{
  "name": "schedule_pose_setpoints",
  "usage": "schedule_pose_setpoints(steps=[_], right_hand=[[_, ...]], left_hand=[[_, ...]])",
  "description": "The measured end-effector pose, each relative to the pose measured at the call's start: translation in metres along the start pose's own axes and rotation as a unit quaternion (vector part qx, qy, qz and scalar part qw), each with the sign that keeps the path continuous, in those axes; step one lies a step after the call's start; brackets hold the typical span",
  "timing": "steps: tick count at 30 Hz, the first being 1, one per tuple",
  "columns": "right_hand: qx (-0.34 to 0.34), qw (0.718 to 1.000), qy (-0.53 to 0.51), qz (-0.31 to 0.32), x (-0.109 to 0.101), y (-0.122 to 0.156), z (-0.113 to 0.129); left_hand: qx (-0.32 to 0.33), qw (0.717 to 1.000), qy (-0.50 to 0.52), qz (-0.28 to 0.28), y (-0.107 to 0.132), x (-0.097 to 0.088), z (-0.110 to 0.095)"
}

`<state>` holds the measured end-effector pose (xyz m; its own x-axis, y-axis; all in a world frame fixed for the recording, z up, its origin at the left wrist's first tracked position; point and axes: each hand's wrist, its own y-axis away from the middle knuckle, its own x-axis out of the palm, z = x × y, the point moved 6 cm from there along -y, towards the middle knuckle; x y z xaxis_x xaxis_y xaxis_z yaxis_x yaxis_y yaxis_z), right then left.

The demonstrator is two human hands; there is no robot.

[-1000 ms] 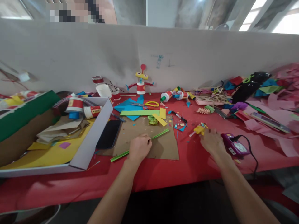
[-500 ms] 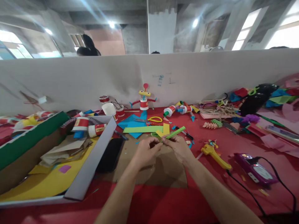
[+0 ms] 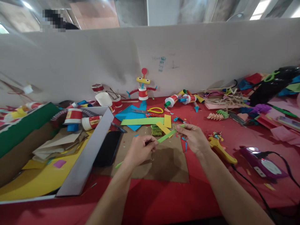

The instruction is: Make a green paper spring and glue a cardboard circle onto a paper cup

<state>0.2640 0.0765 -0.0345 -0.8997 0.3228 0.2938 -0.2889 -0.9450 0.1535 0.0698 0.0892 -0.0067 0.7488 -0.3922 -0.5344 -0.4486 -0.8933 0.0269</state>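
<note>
A long green paper strip is stretched between both hands above a brown cardboard sheet. My left hand is closed round the strip's lower left part, and the tail pokes out below it. My right hand pinches the strip's upper right end. Just beyond the strip lie a green folded paper spring and yellow paper strips.
A black phone lies left of the cardboard, beside an open white box holding paper and cups. A yellow glue gun and a purple device with a black cord lie right. Scissors, a paper-cup robot and scraps crowd the back.
A second ago my left hand pressed the strip on the cardboard while my right hand was at the glue gun. Both hands then took the strip and have now spread apart along it.
</note>
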Motion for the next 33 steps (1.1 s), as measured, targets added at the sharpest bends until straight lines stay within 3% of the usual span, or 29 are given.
schedule_pose_setpoints(steps=[5,7,9,12,14,21,24,26,28,29,31,33], right_hand=[[-0.106,0.979,-0.131,-0.119,-0.03,-0.003,0.024],[-0.129,0.968,-0.154,-0.148,-0.033,0.0,0.024],[-0.085,0.987,-0.103,-0.089,-0.016,0.003,0.013],[-0.003,0.997,0.025,0.074,0.023,0.013,-0.012],[-0.002,0.993,0.063,0.096,0.031,0.017,-0.018],[-0.045,0.992,-0.097,-0.072,-0.01,0.002,0.004],[-0.08,0.979,-0.147,-0.118,-0.017,0.002,0.009],[-0.074,0.988,-0.105,-0.082,-0.005,0.008,0.006],[-0.047,0.998,-0.023,0.024,0.02,0.016,-0.003],[-0.035,0.996,0.011,0.086,0.034,0.022,-0.008],[-0.014,0.985,0.033,0.168,0.054,0.033,-0.019],[0.007,0.981,0.031,0.193,0.062,0.038,-0.027]], left_hand=[[-0.027,0.998,0.023,-0.046,0.001,-0.009,0.007],[-0.032,0.996,0.05,-0.064,0.001,-0.011,0.009],[-0.022,0.996,0.065,-0.058,0.0,-0.009,0.009],[-0.005,0.998,0.041,-0.036,-0.001,-0.003,0.004],[0.002,1.0,0.027,-0.014,-0.001,0.002,0.001],[-0.048,0.988,0.145,0.008,0.002,0.003,0.001],[-0.085,0.958,0.274,-0.029,0.001,0.0,0.008],[-0.113,0.907,0.399,-0.073,0.0,-0.001,0.016],[-0.13,0.864,0.474,-0.109,-0.001,0.001,0.021],[-0.136,0.855,0.485,-0.122,-0.001,0.003,0.023],[-0.141,0.861,0.472,-0.126,-0.002,0.009,0.023],[-0.136,0.886,0.432,-0.102,-0.002,0.016,0.021]])
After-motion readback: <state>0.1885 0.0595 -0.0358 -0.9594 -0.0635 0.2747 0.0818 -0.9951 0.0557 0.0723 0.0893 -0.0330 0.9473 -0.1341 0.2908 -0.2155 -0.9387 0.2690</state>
